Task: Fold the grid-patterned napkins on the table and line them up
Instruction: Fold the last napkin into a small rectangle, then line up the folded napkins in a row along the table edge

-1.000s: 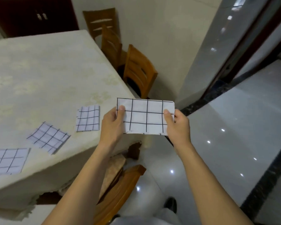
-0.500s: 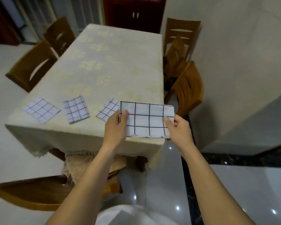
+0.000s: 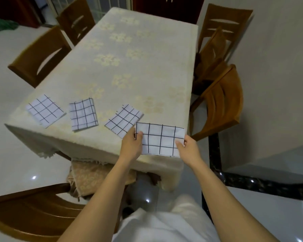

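The held napkin (image 3: 160, 140) has moved over the near corner of the table (image 3: 147, 70).

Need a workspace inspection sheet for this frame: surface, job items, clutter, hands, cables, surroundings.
Surface: table under a pale flowered cloth.
Job's things: left napkin, middle napkin and right napkin lie folded near the front edge, each at its own angle, not lined up. The held napkin, folded to a strip, is over the near right corner; whether it touches the cloth cannot be told.
Clutter: nothing seen.
Hands: left hand pinches the held napkin's left end, right hand its right end, thumbs on top.
Cables: nothing seen.
Surroundings: wooden chairs on both sides and at the near end; glossy pale floor.
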The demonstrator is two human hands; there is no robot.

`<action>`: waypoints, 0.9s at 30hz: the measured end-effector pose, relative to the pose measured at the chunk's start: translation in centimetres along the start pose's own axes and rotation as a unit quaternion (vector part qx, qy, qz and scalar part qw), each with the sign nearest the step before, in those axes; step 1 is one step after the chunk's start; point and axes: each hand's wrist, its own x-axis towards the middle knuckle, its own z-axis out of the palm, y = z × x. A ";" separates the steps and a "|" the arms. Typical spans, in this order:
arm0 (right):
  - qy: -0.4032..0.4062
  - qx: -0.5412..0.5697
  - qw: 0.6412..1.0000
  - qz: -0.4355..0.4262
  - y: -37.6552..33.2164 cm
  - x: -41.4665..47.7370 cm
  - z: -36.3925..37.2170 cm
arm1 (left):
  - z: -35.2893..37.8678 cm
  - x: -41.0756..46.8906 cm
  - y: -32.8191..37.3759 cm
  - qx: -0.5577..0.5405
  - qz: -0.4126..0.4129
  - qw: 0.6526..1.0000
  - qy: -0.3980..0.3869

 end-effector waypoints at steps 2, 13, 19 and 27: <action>-0.010 -0.013 1.000 0.001 0.6 2.1 0.9 | 0.7 1.0 -2.1 0.001 -0.030 1.000 0.006; -0.152 -0.153 0.976 -0.027 2.5 13.5 1.5 | 7.4 3.6 -5.9 -0.006 -0.205 0.970 0.130; -0.206 -0.206 0.954 -0.077 3.9 16.7 1.2 | 9.4 4.0 -6.5 -0.008 -0.218 0.953 0.212; -0.197 -0.238 0.934 -0.179 5.6 17.8 0.1 | 11.3 3.4 -6.8 0.066 -0.208 0.938 0.270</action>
